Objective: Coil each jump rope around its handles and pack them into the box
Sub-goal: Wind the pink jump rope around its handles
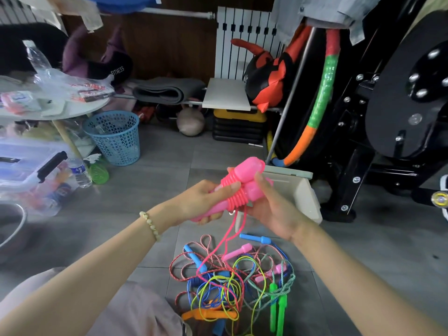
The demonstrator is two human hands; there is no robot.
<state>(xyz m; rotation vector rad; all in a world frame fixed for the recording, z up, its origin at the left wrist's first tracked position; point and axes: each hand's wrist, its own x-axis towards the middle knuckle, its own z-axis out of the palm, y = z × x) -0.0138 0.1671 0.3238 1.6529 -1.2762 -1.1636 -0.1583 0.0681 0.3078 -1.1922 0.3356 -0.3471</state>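
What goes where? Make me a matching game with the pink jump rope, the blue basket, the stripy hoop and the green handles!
Things
1. pink jump rope
2. blue wastebasket
3. striped hoop
4. green handles

Places
A. leaning upright at the right
B. in the tangled pile on the floor
C. held by the left hand and right hand
D. on the floor beside the round table

Pairs: 1-C, 2-D, 3-A, 4-B
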